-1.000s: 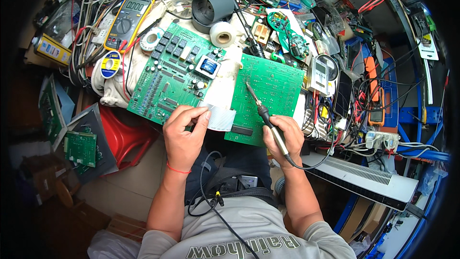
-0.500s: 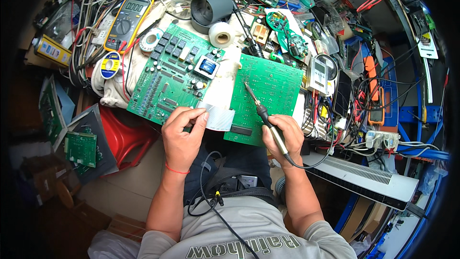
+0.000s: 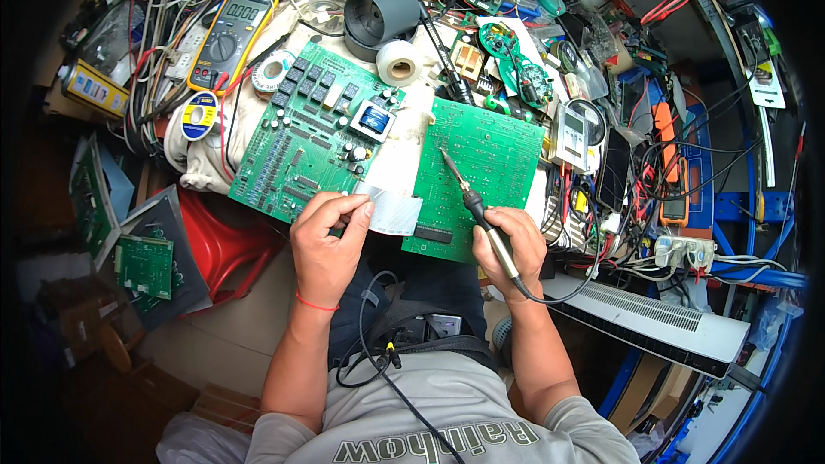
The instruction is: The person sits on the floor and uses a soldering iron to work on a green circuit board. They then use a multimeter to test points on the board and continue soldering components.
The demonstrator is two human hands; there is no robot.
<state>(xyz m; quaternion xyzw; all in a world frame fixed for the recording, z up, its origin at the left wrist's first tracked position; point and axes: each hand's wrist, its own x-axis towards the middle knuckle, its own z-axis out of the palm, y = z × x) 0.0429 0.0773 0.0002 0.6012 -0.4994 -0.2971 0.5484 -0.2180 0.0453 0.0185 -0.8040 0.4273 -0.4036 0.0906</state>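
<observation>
Soldering iron [image 3: 473, 202] held pen-fashion over a green board [image 3: 490, 142]
The right hand [image 3: 520, 245] grips it well behind the tip, likely for safe control; the left hand [image 3: 331, 232] pinches a gray strip [image 3: 395, 211] by the board's left edge (presumably to steady it).

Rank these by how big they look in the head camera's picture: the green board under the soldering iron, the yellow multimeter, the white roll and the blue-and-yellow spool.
1. Green board
2. Yellow multimeter
3. White roll and blue-and-yellow spool: they look too alike to rank.
</observation>
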